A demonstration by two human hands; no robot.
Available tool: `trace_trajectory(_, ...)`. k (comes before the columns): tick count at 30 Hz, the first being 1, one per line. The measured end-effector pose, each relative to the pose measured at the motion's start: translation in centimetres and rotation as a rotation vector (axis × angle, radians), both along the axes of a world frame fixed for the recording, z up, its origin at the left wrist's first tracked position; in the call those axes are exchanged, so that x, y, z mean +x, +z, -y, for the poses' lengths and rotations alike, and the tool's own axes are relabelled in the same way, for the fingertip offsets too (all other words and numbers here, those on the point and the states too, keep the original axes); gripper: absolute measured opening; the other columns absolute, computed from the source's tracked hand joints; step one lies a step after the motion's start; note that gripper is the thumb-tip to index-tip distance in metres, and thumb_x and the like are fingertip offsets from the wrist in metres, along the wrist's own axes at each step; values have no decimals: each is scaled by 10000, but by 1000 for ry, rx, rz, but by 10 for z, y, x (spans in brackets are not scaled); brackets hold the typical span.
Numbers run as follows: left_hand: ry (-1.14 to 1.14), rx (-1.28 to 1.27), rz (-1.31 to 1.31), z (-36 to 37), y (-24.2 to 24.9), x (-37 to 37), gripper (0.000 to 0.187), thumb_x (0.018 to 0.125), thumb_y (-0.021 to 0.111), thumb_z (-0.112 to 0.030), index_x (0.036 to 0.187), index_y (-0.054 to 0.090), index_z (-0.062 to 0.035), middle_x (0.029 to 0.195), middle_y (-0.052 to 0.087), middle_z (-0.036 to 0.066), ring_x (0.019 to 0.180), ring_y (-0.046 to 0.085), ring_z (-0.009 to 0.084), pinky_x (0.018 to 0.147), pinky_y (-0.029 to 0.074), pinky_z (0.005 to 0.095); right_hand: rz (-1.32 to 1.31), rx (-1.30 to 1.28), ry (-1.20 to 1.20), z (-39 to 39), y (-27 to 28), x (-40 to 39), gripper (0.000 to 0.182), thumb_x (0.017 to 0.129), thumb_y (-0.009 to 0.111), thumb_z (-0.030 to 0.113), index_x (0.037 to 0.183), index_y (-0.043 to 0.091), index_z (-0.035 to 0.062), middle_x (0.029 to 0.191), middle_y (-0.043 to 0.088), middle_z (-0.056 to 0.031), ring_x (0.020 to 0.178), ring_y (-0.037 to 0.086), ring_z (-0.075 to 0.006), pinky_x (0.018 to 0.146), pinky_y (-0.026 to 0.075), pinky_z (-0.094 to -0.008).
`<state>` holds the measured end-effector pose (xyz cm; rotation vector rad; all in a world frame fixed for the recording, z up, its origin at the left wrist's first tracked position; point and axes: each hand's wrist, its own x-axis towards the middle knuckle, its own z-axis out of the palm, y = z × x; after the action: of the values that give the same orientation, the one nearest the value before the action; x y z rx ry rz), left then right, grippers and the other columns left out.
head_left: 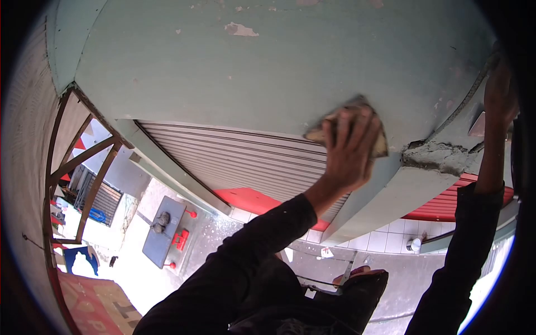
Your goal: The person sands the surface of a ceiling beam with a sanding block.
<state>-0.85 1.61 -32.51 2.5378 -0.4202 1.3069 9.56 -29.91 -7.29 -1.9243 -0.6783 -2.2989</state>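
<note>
My left hand [352, 148] presses a folded, tan and dark sheet [381, 142], which looks like sandpaper, flat against the lower part of the pale green wall [223, 72]. Its fingers lie over the sheet, and the sheet's edges are blurred. At the far right, my right hand [501, 92] is raised beside the wall's cracked corner edge. Its fingers are lost in shadow at the rim of the view, so what they hold or touch cannot be made out. Paint has flaked off in small patches on the wall.
Broken plaster [438, 156] shows at the corner right of my left hand. Below the wall is a ribbed shutter [240, 162] with a red lower part. Far below stand a grey-blue table [163, 231] and a small can [414, 244]. A brown frame [84, 184] is at left.
</note>
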Motion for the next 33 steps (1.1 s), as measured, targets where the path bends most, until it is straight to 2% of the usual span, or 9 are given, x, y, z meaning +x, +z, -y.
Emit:
trace_trajectory(2, 51, 115, 187, 37, -10, 16, 675, 880, 564, -253, 1534, 436, -150, 1675, 228, 96, 1557, 10, 411, 1167, -87, 677, 98, -37, -72, 2, 2, 2, 116, 989, 593, 134, 1061, 631, 52, 808, 652, -27, 699, 609, -178, 699, 495, -273)
trace_trajectory(8, 160, -154, 247, -62, -10, 4, 662, 1037, 327, -398, 1576, 297, -15, 1673, 126, 236, 1534, -30, 493, 1173, -100, 650, -192, 236, 398, -100, 6, -77, 538, 1107, 284, 435, 647, 353, 164, 524, 344, 17, 438, 297, -145, 463, 283, -312)
trace_trajectory(13, 475, -441, 341, -248, 7, -25, 745, 1073, 231, -493, 1610, 74, -1, 1686, 34, 223, 1557, -4, 410, 1228, -6, 554, -236, 374, 394, -111, 5, -77, 599, 1107, 255, 466, 595, 379, 181, 512, 383, 4, 417, 346, -163, 448, 333, -331)
trace_trajectory(15, 284, -759, 463, -339, 0, -19, 742, 1078, 202, -507, 1610, 70, -6, 1688, 25, 210, 1560, -8, 390, 1242, 15, 525, -245, 391, 386, -114, 4, -81, 604, 1107, 248, 475, 589, 368, 190, 511, 379, 7, 416, 343, -160, 447, 341, -332)
trace_trajectory(18, 361, -876, 362, -370, 11, -21, 730, 1084, 171, -503, 1610, 58, -9, 1689, 6, 206, 1560, -21, 382, 1252, 26, 496, -288, 430, 386, -113, 5, -81, 599, 1109, 238, 479, 606, 371, 181, 515, 381, 6, 414, 327, -153, 445, 331, -333)
trace_trajectory(21, 508, -596, 393, -271, 36, -16, 754, 1077, 191, -524, 1612, 51, -11, 1688, -7, 213, 1560, -41, 388, 1239, 6, 532, -249, 374, 433, -110, 3, -77, 582, 1109, 239, 470, 634, 385, 168, 524, 385, 0, 416, 322, -154, 450, 321, -326)
trace_trajectory(24, 413, -588, 284, -155, 40, -12, 850, 1052, 204, -601, 1602, 25, 21, 1686, -52, 221, 1554, -81, 401, 1213, -53, 576, -211, 328, 395, -100, 4, -69, 568, 1109, 253, 458, 652, 407, 157, 539, 402, -9, 429, 342, -159, 457, 323, -330)
trace_trajectory(28, 186, -284, 166, -30, 9, -4, 764, 1071, 257, -480, 1603, 42, 23, 1661, -62, 291, 1521, -150, 480, 1160, -109, 656, -154, 278, 339, -89, 8, -57, 551, 1108, 272, 442, 677, 436, 142, 559, 426, -20, 445, 368, -166, 466, 326, -335)
trace_trajectory(33, 225, -548, 226, -59, 16, -6, 774, 1069, 258, -493, 1604, 40, 23, 1671, -68, 268, 1535, -125, 455, 1179, -104, 619, -117, 267, 294, -92, 7, -59, 531, 1107, 295, 423, 707, 472, 123, 584, 456, -35, 465, 401, -174, 477, 330, -341)
